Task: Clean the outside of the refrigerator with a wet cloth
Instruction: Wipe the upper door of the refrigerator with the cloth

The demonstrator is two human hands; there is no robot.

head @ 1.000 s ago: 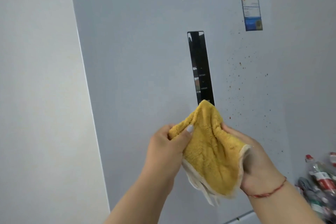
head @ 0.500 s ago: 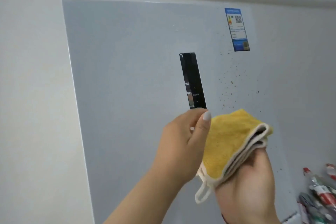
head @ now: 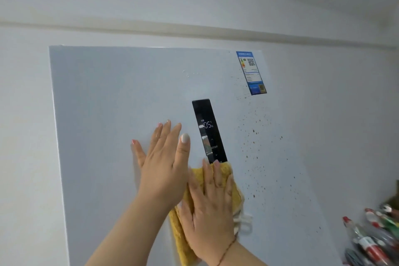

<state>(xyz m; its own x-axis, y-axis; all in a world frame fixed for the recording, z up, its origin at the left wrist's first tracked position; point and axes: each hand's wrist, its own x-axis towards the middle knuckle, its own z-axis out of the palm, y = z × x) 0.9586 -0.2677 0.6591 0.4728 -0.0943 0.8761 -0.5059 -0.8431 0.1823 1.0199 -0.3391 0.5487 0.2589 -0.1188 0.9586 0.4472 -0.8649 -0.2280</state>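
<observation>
From the head view, the tall pale grey refrigerator door fills the middle of the frame, its flat front facing the camera. The right hand lies flat with straight fingers spread over the folded yellow terry cloth with a cream edge, pressing it against the door just below the narrow black glossy control panel — the fingertips reach the panel's lower end. The cloth shows above, to the right of and below this hand, and a cream loop hangs from its right edge. A thin red string bracelet circles the right wrist.

The left hand holds nothing; it is opened flat, fingers straight and slightly fanned, palm laid on the door just left of the panel and touching the right hand's thumb side. The panel's lit digits read 05.

A scatter of small brown specks dots the door to the right of the panel, running down from the blue and white energy label sticker near the top right corner of the door. Faint droplets sit high on the door, above the panel. At the lower right edge — blurred — stands a cluster of clear plastic bottles with red caps
</observation>
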